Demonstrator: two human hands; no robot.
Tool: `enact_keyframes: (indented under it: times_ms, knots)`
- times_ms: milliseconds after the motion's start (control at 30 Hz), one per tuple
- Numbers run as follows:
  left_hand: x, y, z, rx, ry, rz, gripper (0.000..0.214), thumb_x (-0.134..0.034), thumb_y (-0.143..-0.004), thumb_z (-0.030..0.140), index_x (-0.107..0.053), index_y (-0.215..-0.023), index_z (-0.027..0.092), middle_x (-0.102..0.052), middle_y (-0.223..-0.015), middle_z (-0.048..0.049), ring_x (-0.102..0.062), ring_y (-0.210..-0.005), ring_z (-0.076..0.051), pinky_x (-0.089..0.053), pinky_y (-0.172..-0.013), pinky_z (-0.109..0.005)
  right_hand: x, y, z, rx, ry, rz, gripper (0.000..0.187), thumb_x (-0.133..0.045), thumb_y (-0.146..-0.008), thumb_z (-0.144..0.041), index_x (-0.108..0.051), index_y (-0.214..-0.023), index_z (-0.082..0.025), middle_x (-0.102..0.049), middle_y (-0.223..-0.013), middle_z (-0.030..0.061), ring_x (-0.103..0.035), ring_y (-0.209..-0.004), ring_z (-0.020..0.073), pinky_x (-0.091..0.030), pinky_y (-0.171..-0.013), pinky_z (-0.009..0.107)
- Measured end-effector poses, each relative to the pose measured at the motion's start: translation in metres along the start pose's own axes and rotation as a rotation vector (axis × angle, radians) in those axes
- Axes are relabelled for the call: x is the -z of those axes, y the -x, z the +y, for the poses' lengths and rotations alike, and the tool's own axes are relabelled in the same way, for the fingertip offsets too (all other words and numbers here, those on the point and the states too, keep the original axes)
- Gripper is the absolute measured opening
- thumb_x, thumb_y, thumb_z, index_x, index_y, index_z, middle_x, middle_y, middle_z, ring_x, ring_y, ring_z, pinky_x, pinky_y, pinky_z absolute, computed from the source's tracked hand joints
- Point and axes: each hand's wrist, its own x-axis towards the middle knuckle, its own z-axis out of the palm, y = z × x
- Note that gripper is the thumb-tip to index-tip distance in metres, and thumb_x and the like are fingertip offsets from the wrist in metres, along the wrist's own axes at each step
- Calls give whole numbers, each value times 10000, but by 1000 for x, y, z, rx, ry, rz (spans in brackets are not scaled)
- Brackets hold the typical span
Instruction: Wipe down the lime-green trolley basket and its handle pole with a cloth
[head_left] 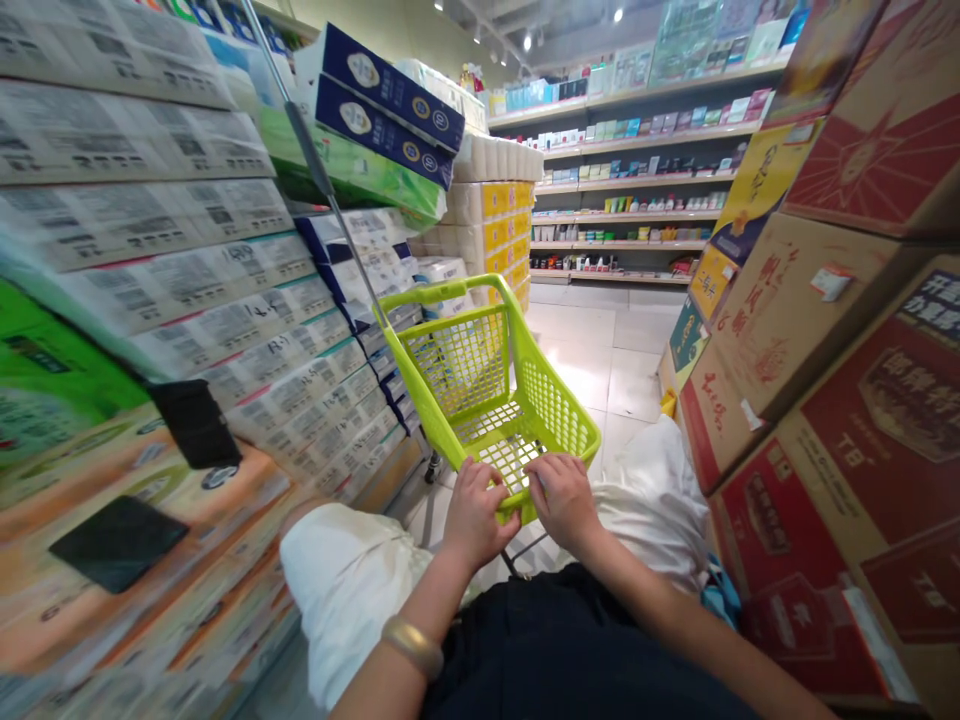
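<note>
Both my hands rest on the near rim of a lime-green plastic shopping basket (555,405) mounted on a small wheeled cart. My left hand (476,515) curls over the rim, and my right hand (562,500) grips it a little further right. The basket's mesh interior appears to hold nothing. A thin metal pole with a grey sleeve (322,170) rises from the basket's left side. A gold bangle (411,645) circles my left wrist. The cart's lower frame is mostly hidden beneath the basket, though one caster wheel (433,467) shows.
Tall stacks of wrapped toilet paper packs (225,300) line the aisle on the left. Red and tan cardboard cartons (832,400) are stacked on the right. A tiled floor (592,350) runs ahead to store shelves (630,180) holding packaged goods.
</note>
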Motion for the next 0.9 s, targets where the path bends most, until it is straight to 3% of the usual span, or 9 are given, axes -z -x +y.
enact_keyframes:
  times_ms: [167, 400, 633, 900]
  knots:
    - [6, 4, -7, -3, 0, 0, 72, -691, -677, 276, -664, -710, 218, -602, -874, -47, -556, -950, -238, -379, -1080, -529, -8, 3, -18, 103, -49, -91, 154, -485, -916, -178, -632, -889, -214, -649, -843, 29, -549, -852, 181, -347, -805, 319]
    - [6, 5, -12, 20, 8, -19, 99, -730, -636, 262, -646, -669, 222, -599, -881, -40, -555, -965, -242, -347, -1108, -546, 2, 1, 17, -37, -5, 87, 162, -480, -919, -161, -634, -916, -212, -664, -897, 47, -545, -919, 206, -346, -883, 349]
    - [3, 0, -15, 8, -23, -26, 115, -706, -658, 293, -676, -743, 223, -604, -891, -49, -553, -963, -247, -370, -1086, -538, -13, 4, -18, 104, -89, -56, 163, -490, -910, -163, -635, -944, -230, -662, -919, 34, -539, -927, 199, -351, -867, 339]
    - [3, -5, -16, 8, -39, -33, 97, -713, -639, 257, -628, -664, 217, -598, -878, -43, -555, -960, -244, -361, -1099, -539, -3, 2, 14, -13, -35, 63, 178, -489, -897, -134, -640, -943, -218, -656, -932, 42, -541, -953, 194, -348, -900, 337]
